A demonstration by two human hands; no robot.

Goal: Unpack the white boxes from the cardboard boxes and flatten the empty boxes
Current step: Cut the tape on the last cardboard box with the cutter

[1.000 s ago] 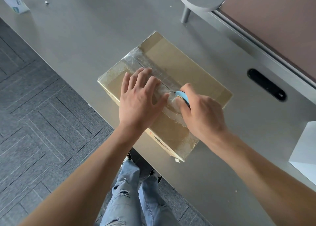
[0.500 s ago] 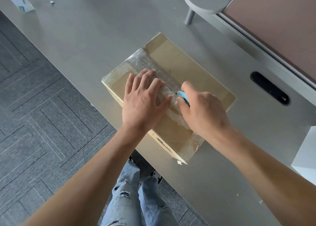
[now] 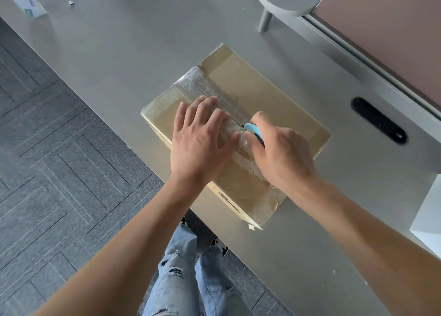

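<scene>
Taped brown cardboard box (image 3: 250, 115) is sitting closed near the grey table's (image 3: 124, 53) near edge, one corner overhanging. Left hand (image 3: 200, 143) is pressing flat, fingers straight, on the box's taped top. Right hand (image 3: 279, 155) is gripping a light-blue box cutter (image 3: 254, 131) — tip at the taped centre seam.

soft even daylight, fairly bright. faint sheen on the tabletop (image 3: 119, 53) toward its far edge, glare on the tape (image 3: 191, 81). weak shadows under the hands. wide-angle bend at frame edges; focus sharp, no blur.
</scene>
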